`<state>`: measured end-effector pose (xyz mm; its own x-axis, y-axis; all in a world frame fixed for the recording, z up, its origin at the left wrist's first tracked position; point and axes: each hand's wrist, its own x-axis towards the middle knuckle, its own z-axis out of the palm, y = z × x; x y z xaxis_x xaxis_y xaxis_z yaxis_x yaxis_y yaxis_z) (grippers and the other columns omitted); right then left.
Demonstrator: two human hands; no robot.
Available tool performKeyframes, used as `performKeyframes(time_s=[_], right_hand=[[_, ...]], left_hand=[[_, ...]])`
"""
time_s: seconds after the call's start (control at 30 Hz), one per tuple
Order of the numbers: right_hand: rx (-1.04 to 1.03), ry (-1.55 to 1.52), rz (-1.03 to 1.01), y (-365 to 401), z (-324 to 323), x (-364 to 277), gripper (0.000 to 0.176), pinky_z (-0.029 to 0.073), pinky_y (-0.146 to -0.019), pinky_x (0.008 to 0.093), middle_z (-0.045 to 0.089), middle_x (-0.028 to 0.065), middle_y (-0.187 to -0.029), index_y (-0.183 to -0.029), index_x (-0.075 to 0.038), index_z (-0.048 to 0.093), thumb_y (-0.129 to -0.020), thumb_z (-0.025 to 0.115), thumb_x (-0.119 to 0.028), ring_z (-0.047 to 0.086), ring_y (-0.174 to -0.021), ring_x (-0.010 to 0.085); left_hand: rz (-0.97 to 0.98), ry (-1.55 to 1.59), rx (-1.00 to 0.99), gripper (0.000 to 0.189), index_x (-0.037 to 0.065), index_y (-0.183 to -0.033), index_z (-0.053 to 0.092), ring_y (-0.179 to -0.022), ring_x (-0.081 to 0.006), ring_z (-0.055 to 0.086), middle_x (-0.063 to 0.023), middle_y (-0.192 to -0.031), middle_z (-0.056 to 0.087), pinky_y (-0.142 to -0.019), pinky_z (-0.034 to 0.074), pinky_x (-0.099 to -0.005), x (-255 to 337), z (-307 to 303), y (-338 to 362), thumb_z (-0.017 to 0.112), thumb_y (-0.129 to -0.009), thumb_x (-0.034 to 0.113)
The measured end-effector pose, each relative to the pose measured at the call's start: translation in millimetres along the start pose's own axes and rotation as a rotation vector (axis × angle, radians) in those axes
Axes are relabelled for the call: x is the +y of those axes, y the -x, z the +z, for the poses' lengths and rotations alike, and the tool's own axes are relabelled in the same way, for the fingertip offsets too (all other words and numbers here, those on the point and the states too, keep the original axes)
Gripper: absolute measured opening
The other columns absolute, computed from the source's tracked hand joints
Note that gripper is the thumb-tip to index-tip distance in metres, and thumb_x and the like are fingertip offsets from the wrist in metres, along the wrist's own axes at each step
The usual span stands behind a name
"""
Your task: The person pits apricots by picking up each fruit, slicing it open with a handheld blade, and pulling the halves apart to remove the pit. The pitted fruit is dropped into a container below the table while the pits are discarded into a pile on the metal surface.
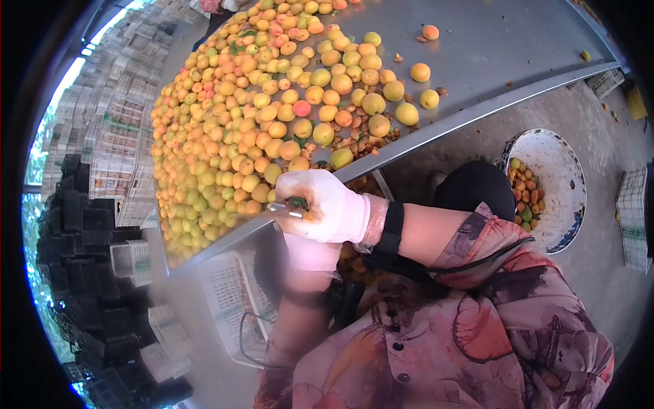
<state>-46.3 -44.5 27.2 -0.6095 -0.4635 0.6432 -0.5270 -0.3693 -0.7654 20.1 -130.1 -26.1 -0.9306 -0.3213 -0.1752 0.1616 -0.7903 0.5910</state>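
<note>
My right hand (pixel 319 206), in a white glove with brown stains, is closed around a small metal tool (pixel 286 210) at the edge of the metal table (pixel 477 116). A dark green bit lies against the glove by the tool. Directly beneath is my left hand (pixel 310 252), also gloved; its fingers are hidden behind the right hand, so what it holds cannot be seen. Just beyond both hands, a large pile of yellow and orange fruit (pixel 231 136) covers the left part of the table. Brown pits and scraps (pixel 361 142) lie among the nearest fruit.
A white bucket (pixel 562 184) with fruit pieces stands on the floor at the right. Below the table's edge at the left is a white plastic crate (pixel 228 293). Black crates (pixel 88 273) and pale crates (pixel 119 150) are stacked at the far left. Another crate (pixel 633 218) is at the far right.
</note>
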Motion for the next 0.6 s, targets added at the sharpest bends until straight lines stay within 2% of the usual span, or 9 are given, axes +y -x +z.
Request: performKeyframes(time_s=[0.03,0.1,0.13,0.2,0.23,0.3,0.37,0.47,0.6], right_hand=[[0.000,0.001,0.001,-2,-1,-3,0.018,0.043,-0.057,0.0353,0.055,0.0090,-0.068,-0.075,-0.005,0.055,-0.078,0.069,-0.016,0.055,-0.062,0.0252],[0.276,-0.495,0.490,-10,-5,-17,0.019,0.043,-0.054,0.0308,0.056,0.0031,-0.068,-0.075,-0.004,0.056,-0.084,0.066,-0.017,0.052,-0.057,0.0142],[0.410,-0.633,0.527,-12,-5,-13,0.019,0.041,-0.051,0.0267,0.056,-0.0002,-0.068,-0.078,-0.003,0.057,-0.090,0.060,-0.018,0.048,-0.055,0.0072],[0.453,-0.717,0.649,-13,-21,-11,0.021,0.039,-0.049,0.0261,0.053,0.0005,-0.064,-0.079,-0.002,0.057,-0.093,0.055,-0.017,0.045,-0.051,0.0078],[0.519,-0.635,0.583,-14,-19,-9,0.024,0.036,-0.047,0.0259,0.050,0.0014,-0.061,-0.077,-0.003,0.055,-0.095,0.052,-0.020,0.044,-0.050,0.0079],[0.555,-0.676,0.581,-14,-21,-6,0.025,0.034,-0.045,0.0264,0.049,0.0002,-0.058,-0.073,-0.004,0.054,-0.092,0.055,-0.020,0.043,-0.047,0.0084],[0.617,-0.832,0.660,-16,-25,-2,0.030,0.031,-0.043,0.0273,0.045,0.0001,-0.054,-0.066,-0.006,0.052,-0.089,0.057,-0.025,0.041,-0.044,0.0097],[0.657,-0.968,0.764,-19,-28,-3,0.030,0.032,-0.043,0.0272,0.045,0.0003,-0.054,-0.066,-0.006,0.052,-0.088,0.058,-0.025,0.041,-0.044,0.0100],[0.615,-0.994,0.802,-19,-28,-4,0.028,0.031,-0.043,0.0275,0.044,-0.0013,-0.055,-0.068,-0.007,0.052,-0.089,0.057,-0.023,0.040,-0.043,0.0089]], left_hand=[[-0.037,-0.128,0.070,0.042,0.008,-0.120,0.052,-0.085,-0.0112,0.060,-0.0013,-0.098,0.059,-0.069,0.049,-0.0249,6,15,6,0.046,-0.100,0.045],[-0.111,-0.386,0.211,0.044,0.005,-0.128,0.050,-0.075,-0.0099,0.063,-0.0014,-0.096,0.060,-0.058,0.051,-0.0214,16,43,17,0.039,-0.105,0.041],[-0.103,-0.490,0.296,0.054,0.003,-0.122,0.053,-0.071,-0.0080,0.061,-0.0027,-0.093,0.060,-0.051,0.047,-0.0202,16,55,19,0.031,-0.105,0.049],[0.090,-0.694,0.139,0.049,0.007,-0.108,0.055,-0.055,-0.0151,0.055,-0.0031,-0.079,0.059,-0.046,0.040,-0.0268,15,59,24,0.047,-0.098,0.054],[0.092,-0.694,0.138,0.049,0.007,-0.108,0.055,-0.055,-0.0151,0.055,-0.0031,-0.079,0.059,-0.046,0.040,-0.0268,12,57,22,0.047,-0.098,0.054],[0.035,-0.603,0.316,0.050,0.007,-0.101,0.053,-0.044,-0.0096,0.043,-0.0010,-0.069,0.054,-0.040,0.029,-0.0235,6,52,16,0.043,-0.099,0.056],[0.014,-0.618,0.307,0.051,0.007,-0.100,0.053,-0.044,-0.0092,0.042,0.0000,-0.067,0.052,-0.040,0.028,-0.0235,7,55,18,0.043,-0.099,0.057],[0.005,-0.663,0.278,0.052,0.007,-0.099,0.054,-0.043,-0.0082,0.039,0.0015,-0.064,0.049,-0.040,0.027,-0.0229,7,52,18,0.043,-0.098,0.058],[-0.014,-0.657,0.203,0.052,0.009,-0.099,0.055,-0.044,-0.0070,0.041,0.0024,-0.065,0.049,-0.040,0.028,-0.0223,7,44,20,0.042,-0.098,0.059]])
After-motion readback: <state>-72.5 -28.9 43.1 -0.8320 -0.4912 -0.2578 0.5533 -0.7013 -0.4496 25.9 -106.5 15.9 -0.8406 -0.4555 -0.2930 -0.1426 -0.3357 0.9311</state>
